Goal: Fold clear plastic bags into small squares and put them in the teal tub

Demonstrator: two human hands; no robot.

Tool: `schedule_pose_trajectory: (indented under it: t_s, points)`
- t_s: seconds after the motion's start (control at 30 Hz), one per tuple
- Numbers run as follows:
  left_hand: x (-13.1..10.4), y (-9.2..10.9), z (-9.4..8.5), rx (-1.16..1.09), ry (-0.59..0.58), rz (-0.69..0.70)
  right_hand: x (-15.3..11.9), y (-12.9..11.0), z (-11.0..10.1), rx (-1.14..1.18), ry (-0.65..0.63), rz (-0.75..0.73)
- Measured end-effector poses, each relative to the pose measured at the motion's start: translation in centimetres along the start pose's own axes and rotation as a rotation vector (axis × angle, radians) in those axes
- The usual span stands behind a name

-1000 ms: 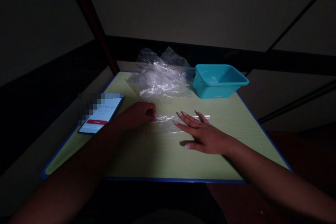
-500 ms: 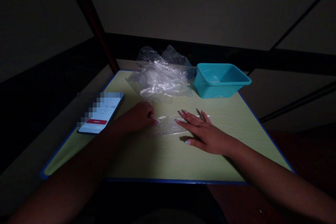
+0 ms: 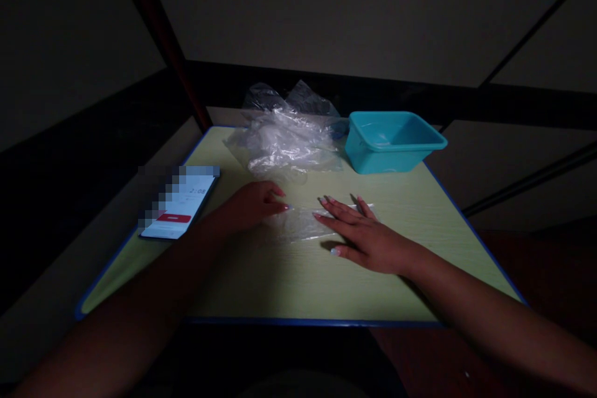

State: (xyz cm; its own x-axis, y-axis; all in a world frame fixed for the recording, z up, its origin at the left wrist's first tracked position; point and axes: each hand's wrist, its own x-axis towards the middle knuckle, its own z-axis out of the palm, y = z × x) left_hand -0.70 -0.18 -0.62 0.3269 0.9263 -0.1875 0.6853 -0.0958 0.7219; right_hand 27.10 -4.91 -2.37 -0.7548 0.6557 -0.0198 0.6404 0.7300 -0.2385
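Fingers (image 3: 334,223) of the right hand (image 3: 370,242) are spread apart and nearly straight, reaching over the right part of a clear plastic strip (image 3: 301,224), with the thumb held out to the near side; they clasp nothing. The strip lies flat at the middle of the table (image 3: 298,289), between the two hands. At its left end, the left hand (image 3: 247,205) is half curled, a small gap showing between index finger and thumb; the thumb tip is at the plastic, but whether it pinches the film I cannot tell. Beyond sit crumpled clear bags (image 3: 286,143) and a turquoise basin (image 3: 387,160), with a phone (image 3: 175,202) near the left forearm.
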Motion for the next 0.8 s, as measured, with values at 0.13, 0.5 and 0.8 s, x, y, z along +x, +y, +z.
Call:
schedule_pose_trajectory:
  t_s: [0.13, 0.5, 0.8]
  points:
    - [-0.2, 0.5, 0.3, 0.112, 0.013, 0.03, -0.1, 0.1, 0.1, -0.011, -0.006, -0.011]
    - [-1.0, 0.7, 0.2, 0.246, -0.027, 0.211, 0.3, -0.2, 0.0, -0.001, -0.041, 0.016]
    - [-1.5, 0.8, -0.1, 0.331, -0.154, 0.348, 0.2, -0.2, 0.0, 0.008, -0.038, 0.022]
